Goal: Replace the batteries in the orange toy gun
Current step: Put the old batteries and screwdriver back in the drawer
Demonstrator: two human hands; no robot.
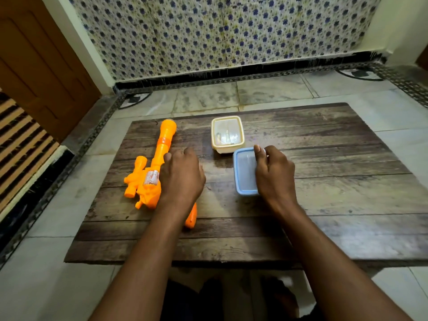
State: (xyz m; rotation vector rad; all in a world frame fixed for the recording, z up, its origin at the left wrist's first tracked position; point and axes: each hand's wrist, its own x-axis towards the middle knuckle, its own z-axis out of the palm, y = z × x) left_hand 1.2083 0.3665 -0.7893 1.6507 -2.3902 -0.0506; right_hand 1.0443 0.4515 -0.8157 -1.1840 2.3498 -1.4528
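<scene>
The orange toy gun [152, 167] lies on the wooden board [324, 181], barrel pointing away from me. My left hand [181, 176] rests over its body, fingers curled against the barrel side; the grip pokes out below my wrist. My right hand [274, 172] holds the right edge of a blue-rimmed clear lid [244, 172] that lies flat on the board. Just beyond it stands an open cream plastic box [228, 134] with small items inside that I cannot make out.
The board lies on a marble floor [58, 228] with a dark patterned border. A flowered cloth [220, 31] hangs at the back. A wooden door [39, 66] stands at the left. My legs are below the board's near edge.
</scene>
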